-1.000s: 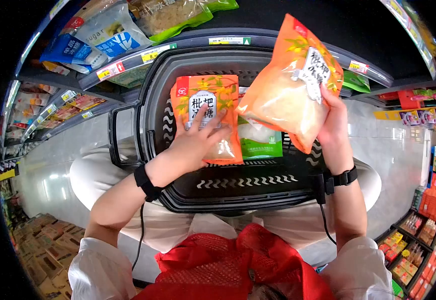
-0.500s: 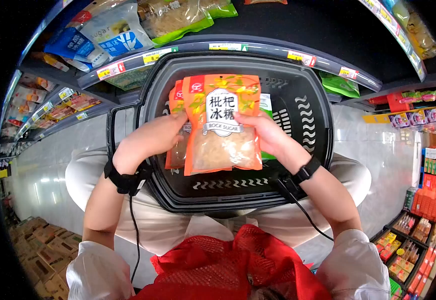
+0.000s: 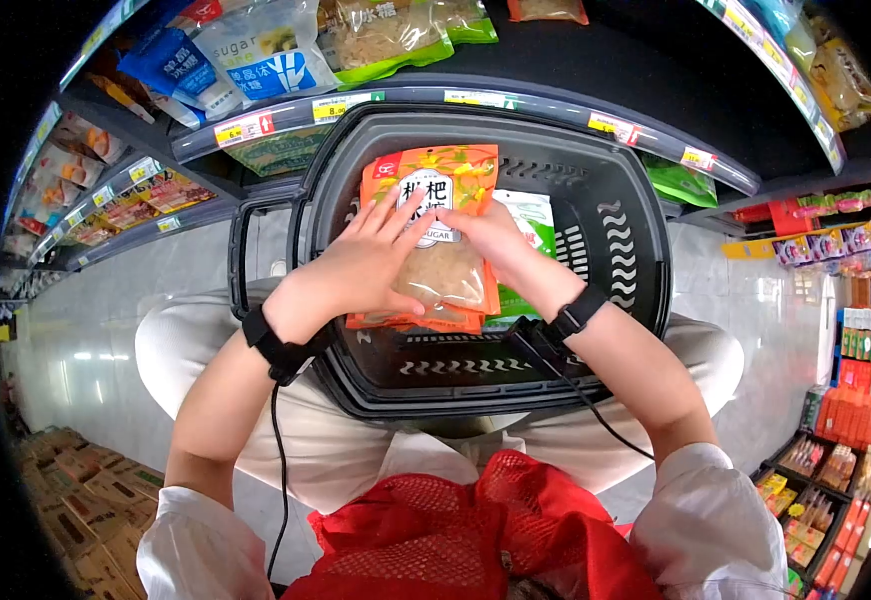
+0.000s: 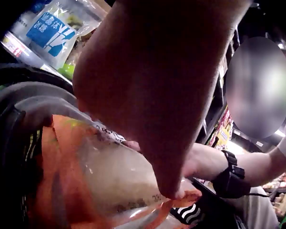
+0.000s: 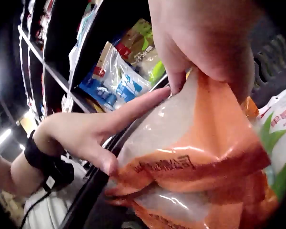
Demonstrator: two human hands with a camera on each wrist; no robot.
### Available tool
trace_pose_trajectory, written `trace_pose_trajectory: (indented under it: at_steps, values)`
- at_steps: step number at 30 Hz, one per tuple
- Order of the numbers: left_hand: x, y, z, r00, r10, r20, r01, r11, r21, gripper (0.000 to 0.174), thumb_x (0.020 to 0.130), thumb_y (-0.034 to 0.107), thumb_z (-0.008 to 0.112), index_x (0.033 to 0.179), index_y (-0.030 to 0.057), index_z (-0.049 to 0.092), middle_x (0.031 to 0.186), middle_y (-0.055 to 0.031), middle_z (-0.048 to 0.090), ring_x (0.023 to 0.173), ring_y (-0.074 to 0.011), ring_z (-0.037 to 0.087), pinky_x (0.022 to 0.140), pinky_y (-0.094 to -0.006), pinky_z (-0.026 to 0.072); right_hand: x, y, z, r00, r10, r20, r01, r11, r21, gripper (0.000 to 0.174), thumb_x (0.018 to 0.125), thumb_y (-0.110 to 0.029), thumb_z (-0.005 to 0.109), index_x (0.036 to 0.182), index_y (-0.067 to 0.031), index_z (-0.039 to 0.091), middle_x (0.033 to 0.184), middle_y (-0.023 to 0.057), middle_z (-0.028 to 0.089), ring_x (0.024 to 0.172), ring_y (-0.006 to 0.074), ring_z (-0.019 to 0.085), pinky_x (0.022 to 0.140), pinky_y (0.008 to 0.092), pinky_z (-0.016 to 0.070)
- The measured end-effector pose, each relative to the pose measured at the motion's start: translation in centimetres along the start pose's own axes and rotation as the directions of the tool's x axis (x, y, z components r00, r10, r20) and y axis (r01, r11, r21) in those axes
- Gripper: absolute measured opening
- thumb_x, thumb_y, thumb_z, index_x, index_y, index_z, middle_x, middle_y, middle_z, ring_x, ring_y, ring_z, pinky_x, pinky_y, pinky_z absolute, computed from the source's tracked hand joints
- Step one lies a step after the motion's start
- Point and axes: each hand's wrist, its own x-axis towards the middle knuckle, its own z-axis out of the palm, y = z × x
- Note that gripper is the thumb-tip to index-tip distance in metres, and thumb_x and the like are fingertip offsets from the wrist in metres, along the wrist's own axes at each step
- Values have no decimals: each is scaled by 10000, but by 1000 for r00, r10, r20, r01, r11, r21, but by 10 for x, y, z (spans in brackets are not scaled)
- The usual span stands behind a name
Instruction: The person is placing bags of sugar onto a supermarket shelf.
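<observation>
In the head view an orange rock sugar bag (image 3: 451, 280) lies over another orange bag at the left of the black basket (image 3: 646, 350). My left hand (image 3: 346, 272) rests across its front with fingers spread. My right hand (image 3: 511, 252) holds its right edge, thumb on the front, other fingers hidden. The right wrist view shows the upper bag (image 5: 219, 124) on the lower one (image 5: 186, 205), under my right hand (image 5: 209, 43). A green and white bag (image 3: 539, 212) lies to the right, partly covered. In the left wrist view, my left hand (image 4: 143, 86) hides part of the orange bag (image 4: 114, 176).
A shelf edge with price labels (image 3: 346, 104) runs behind the basket, with sugar bags (image 3: 266, 60) on the shelf at upper left. The basket handle (image 3: 241, 250) hangs at its left. Stacked cartons (image 3: 86, 495) stand lower left; packaged goods (image 3: 856, 415) stand at right.
The upper orange bag came down from the right onto the other and shifted slightly left. My left hand moved from its side onto its front; my right hand stayed on it.
</observation>
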Motion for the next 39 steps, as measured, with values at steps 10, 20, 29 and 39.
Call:
trace_pose_trajectory:
  at_steps: [10, 20, 29, 39]
  values:
    - [0, 17, -7, 969, -98, 228, 103, 995, -8, 1079, 553, 402, 759, 1341, 7, 136, 1381, -251, 128, 1247, -451, 185, 1002, -455, 277, 3, 29, -17, 976, 166, -141, -148, 980, 130, 708, 875, -489, 346, 1317, 47, 209, 1351, 223, 252, 1252, 295, 255, 1026, 340, 209]
    - [8, 45, 8, 945, -271, 183, 207, 929, 308, 1165, 457, 289, 829, 1337, 0, 122, 1381, -263, 64, 1208, -515, 197, 905, -502, 382, 32, 36, 8, 963, -31, -269, -37, 969, -244, 896, 854, -559, 288, 1269, 180, -2, 1349, 327, 134, 1285, 359, 156, 1047, 335, 154]
    - [22, 31, 13, 933, -246, 262, 147, 926, 348, 1158, 523, 324, 799, 1364, 44, 54, 1400, -235, 25, 1186, -508, 254, 818, -455, 460, 38, 25, -3, 892, -255, -374, 4, 831, -556, 779, 840, -437, 406, 1255, 158, 121, 1287, 353, 227, 1206, 430, 275, 998, 426, 247]
    - [12, 49, -7, 877, -309, 368, 155, 906, 393, 995, 596, 408, 742, 1290, -36, 184, 1306, -308, 209, 1184, -503, 263, 842, -411, 466, 3, -6, 16, 761, -413, 501, 513, -92, -854, 401, 840, -288, 459, 1168, -55, 454, 1282, 142, 370, 1204, 335, 318, 1003, 475, 220]
